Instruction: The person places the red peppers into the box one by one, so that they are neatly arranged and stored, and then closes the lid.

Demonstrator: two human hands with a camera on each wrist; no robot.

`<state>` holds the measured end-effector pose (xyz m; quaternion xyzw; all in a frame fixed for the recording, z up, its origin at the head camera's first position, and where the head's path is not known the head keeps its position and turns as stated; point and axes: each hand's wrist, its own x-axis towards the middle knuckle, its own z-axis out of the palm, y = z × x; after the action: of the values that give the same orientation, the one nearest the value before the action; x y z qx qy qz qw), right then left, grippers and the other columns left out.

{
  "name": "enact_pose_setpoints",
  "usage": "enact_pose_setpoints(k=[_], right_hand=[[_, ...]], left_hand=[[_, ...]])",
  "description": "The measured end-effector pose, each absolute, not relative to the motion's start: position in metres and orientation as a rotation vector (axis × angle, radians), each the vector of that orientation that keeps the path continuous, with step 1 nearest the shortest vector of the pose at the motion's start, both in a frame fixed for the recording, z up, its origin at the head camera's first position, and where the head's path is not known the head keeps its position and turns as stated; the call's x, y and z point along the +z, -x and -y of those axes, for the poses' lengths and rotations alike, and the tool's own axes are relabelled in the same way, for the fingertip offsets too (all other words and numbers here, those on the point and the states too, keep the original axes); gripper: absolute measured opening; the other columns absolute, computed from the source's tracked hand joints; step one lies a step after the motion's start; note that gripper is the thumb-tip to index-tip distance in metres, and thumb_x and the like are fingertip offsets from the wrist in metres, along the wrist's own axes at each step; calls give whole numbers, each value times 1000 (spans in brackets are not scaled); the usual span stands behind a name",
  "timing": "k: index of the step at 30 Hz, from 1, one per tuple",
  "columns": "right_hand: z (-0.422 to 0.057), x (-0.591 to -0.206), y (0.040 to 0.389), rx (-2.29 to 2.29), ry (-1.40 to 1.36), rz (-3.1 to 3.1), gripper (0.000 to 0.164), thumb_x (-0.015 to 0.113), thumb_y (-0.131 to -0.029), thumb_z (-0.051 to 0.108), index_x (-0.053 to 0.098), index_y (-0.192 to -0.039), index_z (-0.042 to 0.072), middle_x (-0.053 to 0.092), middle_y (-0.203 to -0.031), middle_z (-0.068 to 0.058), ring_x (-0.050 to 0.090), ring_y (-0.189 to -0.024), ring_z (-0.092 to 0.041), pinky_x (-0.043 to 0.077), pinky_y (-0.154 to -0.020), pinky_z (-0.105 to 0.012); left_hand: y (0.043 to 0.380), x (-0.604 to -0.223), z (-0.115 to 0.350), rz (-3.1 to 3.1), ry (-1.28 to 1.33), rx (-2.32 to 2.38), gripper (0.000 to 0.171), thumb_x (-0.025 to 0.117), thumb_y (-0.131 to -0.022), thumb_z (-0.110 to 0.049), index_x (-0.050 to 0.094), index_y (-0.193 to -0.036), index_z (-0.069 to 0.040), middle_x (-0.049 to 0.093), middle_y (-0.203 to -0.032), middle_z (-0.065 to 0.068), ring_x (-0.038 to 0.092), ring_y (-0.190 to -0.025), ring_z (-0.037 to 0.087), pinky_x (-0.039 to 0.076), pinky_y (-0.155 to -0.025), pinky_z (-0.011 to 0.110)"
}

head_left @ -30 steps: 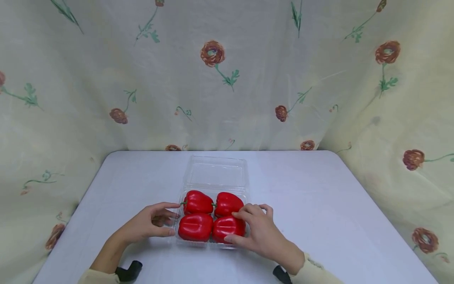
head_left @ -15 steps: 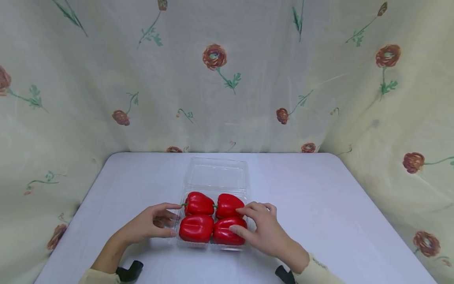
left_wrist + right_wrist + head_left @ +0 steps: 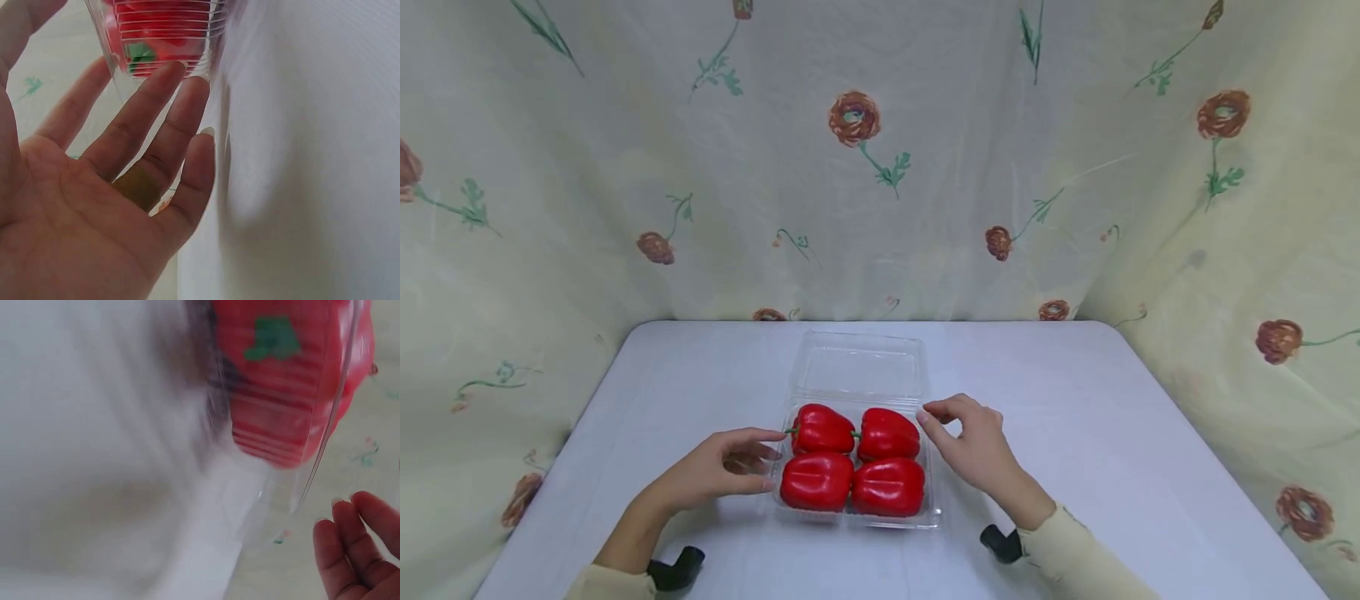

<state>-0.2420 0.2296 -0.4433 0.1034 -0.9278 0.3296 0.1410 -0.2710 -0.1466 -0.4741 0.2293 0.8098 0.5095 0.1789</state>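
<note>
In the head view, several red bell peppers lie in two rows inside a clear plastic clamshell box. Its lid is folded back, away from me. My left hand is at the box's left side, fingers spread, fingertips right at the wall; the left wrist view shows straight fingers beside the ribbed side. My right hand hovers at the far right corner near the lid's hinge, holding nothing, thumb and forefinger close together. From the right wrist, its fingers appear apart from the box wall.
A white table carries the box near its middle. Behind and at both sides hangs a floral curtain. Black wrist straps show below each sleeve.
My right hand has let go of the near right pepper, lifted off and moved away from me to the box's far right corner. The left hand has stayed in place.
</note>
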Motion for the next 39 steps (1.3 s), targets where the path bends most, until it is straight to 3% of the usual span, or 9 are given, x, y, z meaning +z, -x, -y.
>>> enact_pose_setpoints(k=[5,10,18,24,32,39], right_hand=[[-236,-447,261,1090,-127,2703,29,68,-94,31,73,-111,8,68,-102,-4,62,-92,-20,54,-74,-33],[-241,-450,280,1122,-33,2744,33,66,-95,32,71,-114,6,69,-105,-8,62,-94,-24,56,-76,-35],[-244,-456,311,1185,171,2845,44,59,-98,37,66,-126,3,67,-118,-14,61,-104,-29,56,-85,-40],[-243,-461,328,1215,253,2879,45,57,-99,36,66,-125,0,65,-122,-18,60,-107,-31,54,-89,-44],[-245,-469,337,1373,280,2850,41,58,-99,34,69,-119,-1,69,-99,-12,64,-85,-24,53,-81,-37],[-246,-472,339,1515,293,2814,37,59,-100,32,69,-121,3,68,-101,-10,62,-89,-24,52,-86,-37]], left_hand=[[277,-475,142,-2460,-529,1473,44,75,-89,-34,66,-127,-13,70,-110,4,65,-95,21,55,-78,34],[295,-470,135,-2637,-328,1469,44,70,-91,-43,66,-124,-14,70,-103,2,65,-88,20,55,-72,35],[341,-456,114,-2711,-55,1332,58,61,-93,-56,61,-129,-10,70,-106,8,67,-93,22,56,-75,36],[362,-454,102,-2668,11,1309,56,57,-96,-50,59,-128,-4,70,-105,10,67,-91,22,54,-82,41],[371,-457,94,-2639,-10,1339,47,59,-98,-42,64,-122,-2,71,-102,9,68,-87,20,53,-75,36],[373,-460,91,-2635,-4,1351,40,61,-97,-34,66,-121,-2,71,-101,10,68,-86,20,54,-76,36]])
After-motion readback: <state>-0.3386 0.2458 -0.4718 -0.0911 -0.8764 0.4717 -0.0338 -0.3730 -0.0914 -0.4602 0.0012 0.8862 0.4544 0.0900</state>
